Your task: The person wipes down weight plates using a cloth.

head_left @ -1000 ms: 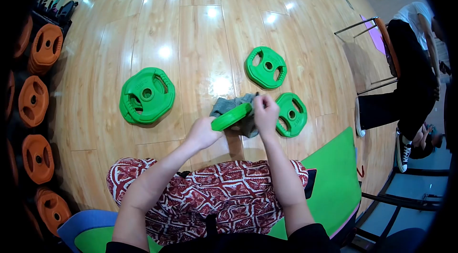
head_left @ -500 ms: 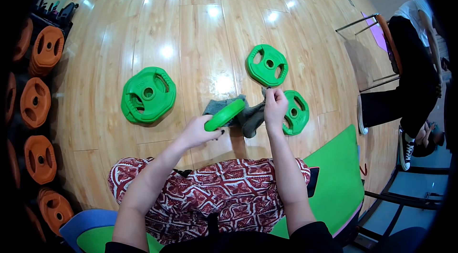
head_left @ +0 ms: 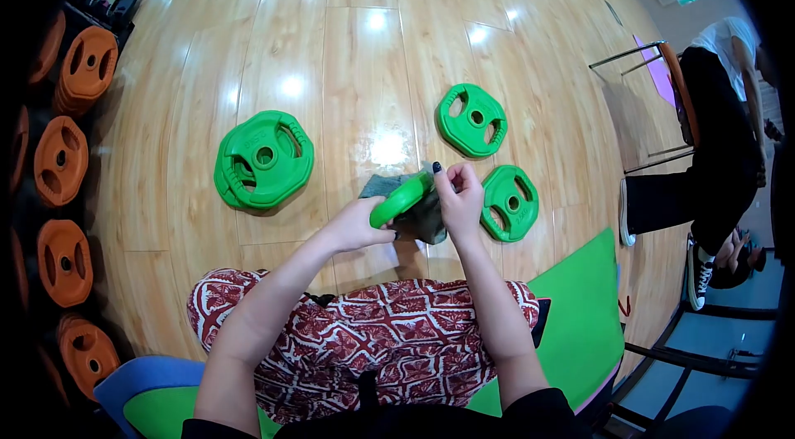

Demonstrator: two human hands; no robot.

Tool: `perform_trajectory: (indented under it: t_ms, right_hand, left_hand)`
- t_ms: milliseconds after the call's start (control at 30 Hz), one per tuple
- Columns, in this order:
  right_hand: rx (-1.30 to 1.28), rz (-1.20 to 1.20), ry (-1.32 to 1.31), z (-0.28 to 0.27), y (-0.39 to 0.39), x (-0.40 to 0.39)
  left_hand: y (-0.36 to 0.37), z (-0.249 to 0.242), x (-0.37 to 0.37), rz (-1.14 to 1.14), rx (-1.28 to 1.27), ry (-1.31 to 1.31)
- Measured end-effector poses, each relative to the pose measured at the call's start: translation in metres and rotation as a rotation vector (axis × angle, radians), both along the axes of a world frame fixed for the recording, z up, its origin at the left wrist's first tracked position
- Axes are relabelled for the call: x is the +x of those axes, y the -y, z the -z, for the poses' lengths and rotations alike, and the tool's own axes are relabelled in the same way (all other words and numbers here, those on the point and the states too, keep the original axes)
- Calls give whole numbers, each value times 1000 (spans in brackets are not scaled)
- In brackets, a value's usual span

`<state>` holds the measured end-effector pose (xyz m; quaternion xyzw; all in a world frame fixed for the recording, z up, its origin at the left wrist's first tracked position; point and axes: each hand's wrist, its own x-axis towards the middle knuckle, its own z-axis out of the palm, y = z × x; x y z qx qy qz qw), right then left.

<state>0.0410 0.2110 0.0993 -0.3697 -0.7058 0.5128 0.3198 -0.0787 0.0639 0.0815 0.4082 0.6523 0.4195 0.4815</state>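
Note:
Held on edge above the floor is a green weight plate [head_left: 401,200], with my left hand [head_left: 358,226] closed round its lower left side. A dark grey-green cloth [head_left: 429,219] hangs behind and beside that plate. My right hand [head_left: 460,197] is pinched at the plate's upper right end, on the cloth's edge. Two green plates lie flat to the right, one farther off [head_left: 458,132] and one close to my right hand [head_left: 498,223]. Farther left lies a larger-looking green plate [head_left: 284,177], which seems to rest on another.
Orange weight plates [head_left: 50,262] stand racked along the left. A green mat [head_left: 581,298] is at the lower right, a blue mat [head_left: 157,374] at the lower left. A person [head_left: 719,132] sits on a chair [head_left: 681,95] at the right; another person is partly visible behind.
My right hand has moved left and up against the held plate, bringing the cloth with it. The held plate is turned a little, and the whole view has shifted slightly.

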Motion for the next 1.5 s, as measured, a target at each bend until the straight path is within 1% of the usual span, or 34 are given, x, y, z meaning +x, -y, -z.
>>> perform_trajectory:
  t_ms: [67, 100, 200, 267, 300, 367, 400, 467, 500, 567, 600, 667, 733, 800, 833, 867, 900, 933, 967, 1000, 1033, 1067, 1100, 1133, 1200, 1267, 1300, 1333, 1400, 1467, 1500]
  right_hand:
    - [10, 48, 46, 4, -6, 1]
    - [-25, 61, -12, 5, -11, 2]
    - [-70, 114, -68, 4, -16, 4]
    - [-63, 121, -76, -3, -14, 4]
    - [-63, 123, -93, -6, -14, 4]
    - [-61, 124, -110, -7, -15, 4]
    - [-63, 132, -123, -6, -16, 4]
    - [-66, 137, -138, -5, -16, 4]
    - [-59, 105, -108, -5, -14, 3]
    - [-22, 49, -80, -2, -12, 2]
    - [-22, 51, -80, -2, -12, 3]
    - [-3, 69, -83, -1, -14, 3]
    - [23, 97, -51, -1, -18, 6]
    - [48, 124, -19, -3, -15, 6]
    - [135, 101, 8, -5, -8, 4]
    - [223, 78, 36, -8, -1, 2]
    - [237, 39, 88, -12, 8, 1]
    - [309, -2, 131, -17, 13, -1]
    - [338, -25, 151, -14, 16, -2]
    - [368, -49, 172, -10, 18, -2]
    - [511, -89, 156, -7, 23, -3]
    - [654, -129, 140, -5, 29, -3]
    - [710, -214, 123, -9, 40, -2]
    - [827, -316, 87, -10, 49, -3]
    - [918, -393, 79, -13, 57, -2]
    - [898, -313, 159, -8, 39, 1]
    - [837, -194, 243, -4, 27, 1]
    - [653, -85, 280, -7, 17, -1]
    - [605, -82, 304, -8, 10, 0]
    - [751, -151, 207, -5, 28, 0]
    - [835, -260, 187, -11, 41, -1]
  left_hand:
    - [0, 1, -1, 41, 83, 39]
    - [0, 0, -1, 46, 83, 40]
    - [1, -1, 0, 13, 21, 18]
    - [3, 1, 1, -133, 79, -27]
    - [4, 7, -1, -131, 78, -28]
    - [4, 20, -4, -154, 134, 158]
    - [3, 14, -4, -154, 134, 157]
    - [3, -2, -3, -95, 111, 112]
    - [3, -3, -3, -95, 110, 112]
    - [4, -3, -3, 24, 120, 40]
    - [4, -1, -2, 26, 119, 40]
    - [4, 3, 3, 69, 123, 123]
    - [1, 0, 9, 45, 105, 83]
    - [-4, -7, 15, 97, -130, 45]
    - [-4, -6, 18, 85, -100, -30]
    - [-4, -8, 21, 85, -99, -29]
    - [-4, -10, 24, 29, -95, -16]
    - [-3, -11, 24, -28, -94, -3]
    - [-2, -6, 23, -31, -97, -5]
    - [-2, 0, 23, -74, -45, -31]
    - [-2, 4, 23, -115, 10, -57]
    - [-2, 6, 22, -117, 11, -56]
    - [-3, 3, 20, -121, 2, -79]
    - [-4, 1, 18, -125, -8, -102]
    - [-5, 4, 18, -125, -6, -106]
    - [-5, 8, 19, -127, 5, -117]
    - [-5, -1, 18, -149, -20, -61]
    - [-5, -3, 19, -151, -17, -59]
    - [-5, -6, 16, -65, -94, -129]
    - [-7, 1, 18, -35, -72, -169]
    - [-8, 7, 21, -81, -10, -156]
